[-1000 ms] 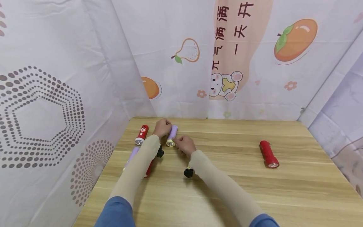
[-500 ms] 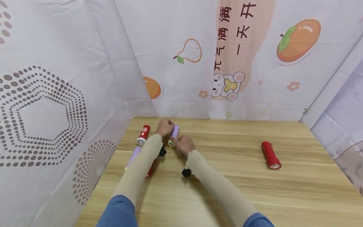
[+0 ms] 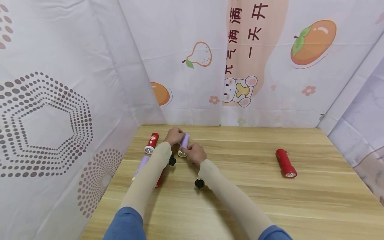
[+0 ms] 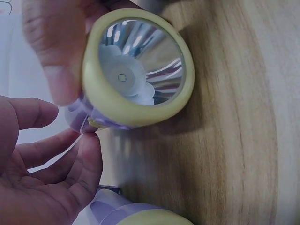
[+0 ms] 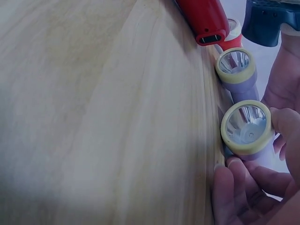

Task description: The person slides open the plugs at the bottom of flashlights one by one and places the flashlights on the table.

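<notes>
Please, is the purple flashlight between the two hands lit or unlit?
Unlit: in both wrist views, the purple flashlight shows its silvery reflector with no glow.

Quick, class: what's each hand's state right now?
Left hand: at a purple-and-yellow flashlight; whether it grips cannot be told.
Right hand: pinching that flashlight.

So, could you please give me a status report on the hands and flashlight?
Right hand pinches purple-and-yellow flashlight by its head. Left hand at its tail, grip unclear. Second purple flashlight off left, partly behind left forearm.
</notes>
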